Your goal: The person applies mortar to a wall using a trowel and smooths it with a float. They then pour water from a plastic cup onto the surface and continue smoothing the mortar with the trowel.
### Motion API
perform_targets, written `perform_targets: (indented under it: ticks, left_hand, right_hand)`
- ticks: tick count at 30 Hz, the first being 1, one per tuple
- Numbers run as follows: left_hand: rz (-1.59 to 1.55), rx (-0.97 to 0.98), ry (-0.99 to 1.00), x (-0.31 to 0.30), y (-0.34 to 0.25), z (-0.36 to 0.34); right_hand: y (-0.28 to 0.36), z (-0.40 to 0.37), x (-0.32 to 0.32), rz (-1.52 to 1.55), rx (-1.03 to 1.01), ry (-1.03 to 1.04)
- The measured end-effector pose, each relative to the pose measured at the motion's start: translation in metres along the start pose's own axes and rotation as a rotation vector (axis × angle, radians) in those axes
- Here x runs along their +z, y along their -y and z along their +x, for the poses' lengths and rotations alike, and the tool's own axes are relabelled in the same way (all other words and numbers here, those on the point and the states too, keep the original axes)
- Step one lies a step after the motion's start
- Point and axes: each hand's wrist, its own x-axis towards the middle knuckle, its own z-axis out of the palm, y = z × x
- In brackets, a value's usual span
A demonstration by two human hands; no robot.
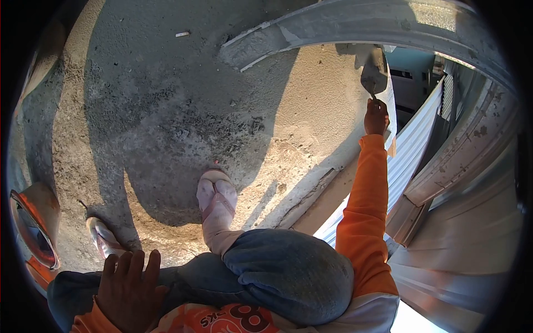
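Observation:
My right hand (376, 117) is stretched far forward, its fingers wrapped round the handle of a pointing trowel (374, 72). The trowel's broad grey blade lies over the outer edge of the concrete floor (327, 83), close to the lower side of a metal beam (355, 28). My left hand (132, 286) rests on my bent knee in blue jeans, with its fingers spread and nothing in them.
An orange-rimmed bucket (41, 222) stands at the left. White corrugated sheets (408, 150) and a metal channel (455, 147) run beyond the floor's right edge, where there is a drop. My sandalled feet (216, 200) are on the rough concrete.

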Motion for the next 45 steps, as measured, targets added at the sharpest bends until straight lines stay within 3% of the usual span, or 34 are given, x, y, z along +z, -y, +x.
perform_targets:
  ticks: [6,10,12,13,19,22,25,29,31,34,44,45]
  left_hand:
    - [0.003,-0.006,-0.018,0.000,-0.003,-0.002]
    - [-0.001,-0.025,-0.011,0.000,-0.004,-0.001]
    - [0.012,-0.021,-0.009,0.000,-0.004,0.000]
    - [0.012,-0.019,-0.008,0.001,-0.004,0.001]
    - [-0.002,-0.014,0.004,0.002,-0.003,0.005]
    - [0.003,0.001,0.005,-0.001,-0.003,0.008]
    - [0.018,-0.001,-0.028,-0.004,-0.003,0.007]
    - [-0.014,0.008,-0.045,-0.002,-0.002,0.001]
    - [-0.015,0.016,-0.033,-0.001,0.000,0.001]
    - [-0.005,-0.019,-0.009,-0.003,0.002,0.003]
    - [-0.027,-0.022,-0.021,-0.003,0.001,0.005]
    - [-0.035,-0.013,-0.014,-0.003,0.001,0.006]
  right_hand:
    - [0.002,0.034,0.010,0.009,0.133,0.115]
    - [0.014,0.045,0.024,0.028,0.075,0.122]
    - [0.014,0.057,0.032,0.080,0.189,0.191]
    - [-0.007,0.072,0.046,0.137,0.079,0.125]
    - [0.043,0.073,-0.016,0.219,0.199,0.295]
    - [0.046,0.075,-0.037,0.222,0.223,0.363]
    - [0.045,0.067,-0.056,0.201,0.383,0.455]
    - [0.041,0.045,-0.076,0.174,0.422,0.430]
    - [0.010,0.058,-0.071,0.465,0.576,0.456]
    - [-0.001,0.078,-0.061,0.705,0.629,0.503]
    - [0.034,0.147,-0.060,0.324,0.519,0.582]
    - [0.032,0.147,-0.065,0.338,0.498,0.677]
